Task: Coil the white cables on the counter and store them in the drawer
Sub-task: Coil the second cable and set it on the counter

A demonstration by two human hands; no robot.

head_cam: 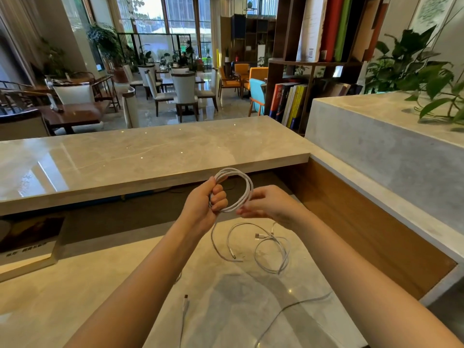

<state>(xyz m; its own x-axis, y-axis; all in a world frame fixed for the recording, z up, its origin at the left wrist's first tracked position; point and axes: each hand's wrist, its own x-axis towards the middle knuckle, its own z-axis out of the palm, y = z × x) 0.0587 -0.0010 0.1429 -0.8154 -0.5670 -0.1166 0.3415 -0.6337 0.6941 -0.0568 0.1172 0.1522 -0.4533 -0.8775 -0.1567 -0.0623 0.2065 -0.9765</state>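
Marble desk [100, 272] fills the lower frame; above its centre I see the coiled white cable [249, 188], left hand [211, 204] fisted round it, right hand [271, 204] loose-fingered, touching its right side. Loose white cables [272, 247] lie on the desk below.

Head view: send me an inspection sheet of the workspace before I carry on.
Surface: pale stone counter, raised ledge behind it.
Job's things: white coil held above the counter; drawer not seen.
Clutter: printed board at far left.
Hands: left hand grips the coil; right hand touches its right side, fingers extended.
Cables: coil's tail hangs to the counter; loose cable lies uncoiled; another cable lies near the front edge.
Surroundings: bookshelf, plant, chairs.
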